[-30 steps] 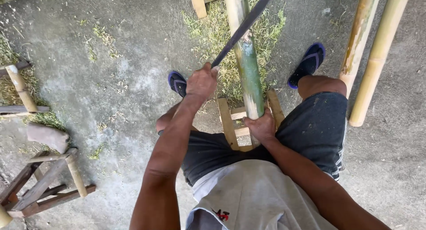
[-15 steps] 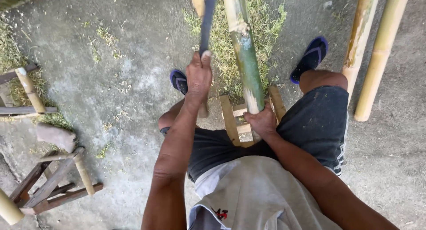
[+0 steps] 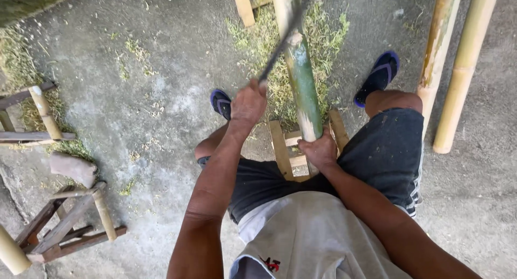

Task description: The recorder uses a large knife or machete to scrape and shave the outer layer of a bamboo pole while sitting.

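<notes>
I sit on a low wooden stool (image 3: 281, 145) with a green bamboo pole (image 3: 302, 84) running away from me between my knees. My right hand (image 3: 319, 150) grips the pole's near end on the stool. My left hand (image 3: 247, 102) is closed round the handle of a long dark blade (image 3: 284, 37). The blade slants up to the right and meets the pole's pale, scraped upper part. A heap of green shavings (image 3: 328, 31) lies on the concrete around the pole.
Two yellow bamboo poles (image 3: 437, 63) (image 3: 467, 69) lie on the right beside my right leg. Wooden frames (image 3: 67, 233) (image 3: 29, 117) and a stone (image 3: 72, 168) stand at the left. Blue sandals (image 3: 379, 74) are on my feet.
The blade went from slanting across the pole to nearly upright left of it, and now slants against the pole again. My right hand stayed on the pole's end.
</notes>
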